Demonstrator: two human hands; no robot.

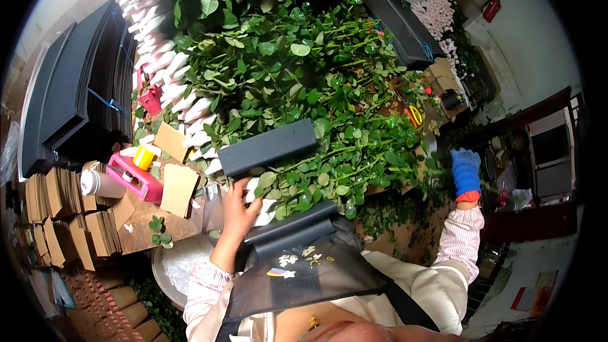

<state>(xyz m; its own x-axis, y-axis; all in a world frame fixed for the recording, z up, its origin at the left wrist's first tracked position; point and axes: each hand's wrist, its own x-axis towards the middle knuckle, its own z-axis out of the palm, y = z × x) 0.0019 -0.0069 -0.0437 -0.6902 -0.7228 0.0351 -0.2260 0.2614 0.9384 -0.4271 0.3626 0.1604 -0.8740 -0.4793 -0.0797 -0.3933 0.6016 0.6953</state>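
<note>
My bare left hand [239,212] reaches to the near edge of the table, its fingers closed around the white-sleeved heads [251,189] of some leafy stems. Its fingertips come up to the end of a dark ribbed block [268,149] that lies across the greenery. My right hand [467,174], in a blue knitted glove, is stretched far right beyond the stem ends. That glove looks folded into a fist; what it may hold is hidden. Long green rose stems [354,168] lie between the hands, with their white-sleeved heads toward the left.
Stacked black sheets [76,88] stand at left. Below them are cardboard pieces [60,193], a white lidded cup [101,183], a pink tape dispenser [136,179] and a yellow roll [144,157]. Yellow-handled scissors [414,116] lie at right. A dark folded sheet [297,225] borders my apron [304,278].
</note>
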